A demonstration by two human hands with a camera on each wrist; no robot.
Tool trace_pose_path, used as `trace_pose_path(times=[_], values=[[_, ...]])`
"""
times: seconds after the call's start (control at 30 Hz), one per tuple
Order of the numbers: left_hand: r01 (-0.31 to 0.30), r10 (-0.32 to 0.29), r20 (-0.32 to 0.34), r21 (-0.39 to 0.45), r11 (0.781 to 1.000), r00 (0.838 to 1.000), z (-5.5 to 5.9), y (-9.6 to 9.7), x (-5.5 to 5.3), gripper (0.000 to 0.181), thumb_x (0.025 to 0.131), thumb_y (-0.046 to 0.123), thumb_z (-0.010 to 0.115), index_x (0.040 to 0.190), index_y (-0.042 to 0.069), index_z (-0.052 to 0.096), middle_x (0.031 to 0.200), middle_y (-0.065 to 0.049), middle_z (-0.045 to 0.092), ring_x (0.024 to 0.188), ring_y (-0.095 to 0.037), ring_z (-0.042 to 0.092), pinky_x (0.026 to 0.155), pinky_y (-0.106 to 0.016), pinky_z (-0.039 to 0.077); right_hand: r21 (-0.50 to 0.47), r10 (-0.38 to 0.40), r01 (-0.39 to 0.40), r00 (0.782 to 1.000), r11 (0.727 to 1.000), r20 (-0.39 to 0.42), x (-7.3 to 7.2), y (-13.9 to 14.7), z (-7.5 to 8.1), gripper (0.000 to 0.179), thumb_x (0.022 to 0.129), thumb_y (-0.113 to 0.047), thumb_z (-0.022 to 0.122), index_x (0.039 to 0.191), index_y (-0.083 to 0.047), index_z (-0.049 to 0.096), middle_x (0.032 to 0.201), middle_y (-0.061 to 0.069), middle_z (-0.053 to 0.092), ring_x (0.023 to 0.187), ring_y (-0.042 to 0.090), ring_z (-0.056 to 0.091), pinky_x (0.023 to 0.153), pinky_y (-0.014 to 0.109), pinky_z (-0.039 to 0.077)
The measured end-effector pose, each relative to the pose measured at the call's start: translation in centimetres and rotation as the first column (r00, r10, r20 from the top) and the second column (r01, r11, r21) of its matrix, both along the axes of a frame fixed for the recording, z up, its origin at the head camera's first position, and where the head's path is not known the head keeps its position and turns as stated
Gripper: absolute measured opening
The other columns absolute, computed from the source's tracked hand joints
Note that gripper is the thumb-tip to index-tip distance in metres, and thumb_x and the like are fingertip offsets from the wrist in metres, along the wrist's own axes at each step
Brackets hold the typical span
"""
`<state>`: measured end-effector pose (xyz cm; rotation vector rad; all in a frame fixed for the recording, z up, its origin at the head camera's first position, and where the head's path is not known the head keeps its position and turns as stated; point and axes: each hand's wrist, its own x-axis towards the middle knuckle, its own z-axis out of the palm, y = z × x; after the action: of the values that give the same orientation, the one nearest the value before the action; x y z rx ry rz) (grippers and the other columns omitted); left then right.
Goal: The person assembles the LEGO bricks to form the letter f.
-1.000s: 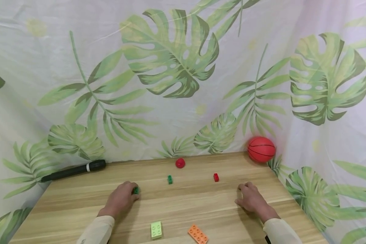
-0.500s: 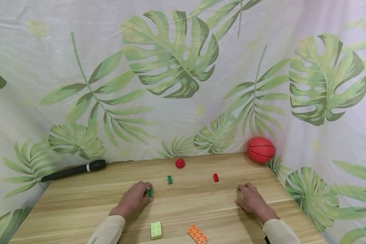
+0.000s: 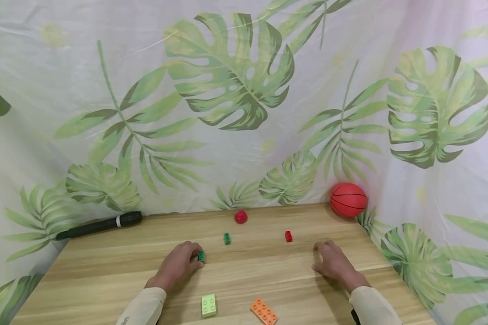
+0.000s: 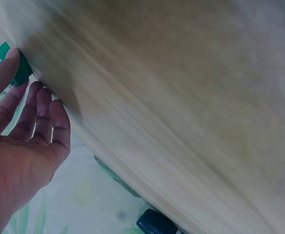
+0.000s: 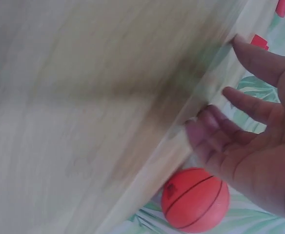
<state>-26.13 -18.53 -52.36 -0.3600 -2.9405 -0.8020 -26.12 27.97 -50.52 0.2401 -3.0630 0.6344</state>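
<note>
My left hand (image 3: pixel 180 264) is low over the wooden table, left of the middle. It pinches a small green toy brick (image 4: pixel 23 69) between thumb and index finger; the other fingers are loosely bent. A second green brick (image 3: pixel 227 238) stands a little beyond it, to the right. On the right side my right hand (image 3: pixel 333 262) rests at the table with nothing in its fingers, thumb and index apart. Nearest to that hand is a small red brick (image 3: pixel 288 236), ahead and to its left.
A light green brick (image 3: pixel 208 305) and an orange brick (image 3: pixel 264 311) lie near the front. Along the back are a black stick-shaped object (image 3: pixel 99 226) with a white band, a small red rounded object (image 3: pixel 241 217) and a red ball (image 3: pixel 348 199). Leaf-patterned cloth (image 3: pixel 236 158) hangs behind.
My left hand has moved to the right across the table, carrying the green brick, and has stayed nearly in place since half a second ago. The right hand has hardly moved.
</note>
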Motion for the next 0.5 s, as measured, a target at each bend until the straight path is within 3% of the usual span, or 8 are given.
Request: trace_pose_path(times=[0.17, 0.33, 0.4, 0.5], values=[[-0.009, 0.008, 0.012, 0.033, 0.999, 1.000, -0.2, -0.2, -0.1, 0.024, 0.087, 0.014, 0.089, 0.108, 0.010, 0.078, 0.099, -0.001, 0.070, 0.096, -0.017, 0.065, 0.093, -0.047, 0.057, -0.184, 0.056, -0.050, 0.998, 0.982, 0.028, -1.8, -0.9, -0.8, 0.066, 0.086, -0.008, 0.089, 0.143, 0.004, 0.060, 0.129, 0.024, 0.065, 0.121, 0.039, 0.067, 0.105, 0.058, 0.054], [-0.011, 0.009, 0.030, 0.067, 0.998, 0.999, -0.5, -0.3, -0.3, 0.028, 0.085, 0.015, 0.090, 0.109, 0.009, 0.078, 0.100, -0.001, 0.071, 0.095, -0.017, 0.065, 0.091, -0.046, 0.057, -0.411, 0.137, -0.094, 0.988, 0.907, 0.077, -3.8, -2.1, -1.6, 0.074, 0.090, -0.001, 0.084, 0.153, 0.010, 0.046, 0.128, 0.027, 0.063, 0.116, 0.037, 0.071, 0.101, 0.055, 0.058], [-0.012, 0.009, 0.042, 0.080, 0.997, 0.999, -0.5, -0.4, -0.3, 0.028, 0.084, 0.016, 0.091, 0.109, 0.009, 0.078, 0.099, -0.001, 0.071, 0.093, -0.015, 0.064, 0.089, -0.044, 0.057, -0.451, 0.157, -0.104, 0.984, 0.887, 0.083, -4.4, -2.6, -1.7, 0.074, 0.091, 0.002, 0.082, 0.154, 0.011, 0.044, 0.125, 0.026, 0.062, 0.111, 0.035, 0.070, 0.097, 0.051, 0.059], [-0.019, 0.014, 0.054, 0.093, 0.995, 0.998, -0.6, -0.6, -0.3, 0.028, 0.084, 0.016, 0.091, 0.108, 0.010, 0.079, 0.097, 0.000, 0.070, 0.090, -0.014, 0.062, 0.085, -0.040, 0.055, -0.453, 0.157, -0.106, 0.985, 0.885, 0.075, -5.1, -3.3, -1.9, 0.069, 0.091, 0.002, 0.081, 0.152, 0.009, 0.048, 0.121, 0.025, 0.062, 0.108, 0.032, 0.069, 0.093, 0.047, 0.061]])
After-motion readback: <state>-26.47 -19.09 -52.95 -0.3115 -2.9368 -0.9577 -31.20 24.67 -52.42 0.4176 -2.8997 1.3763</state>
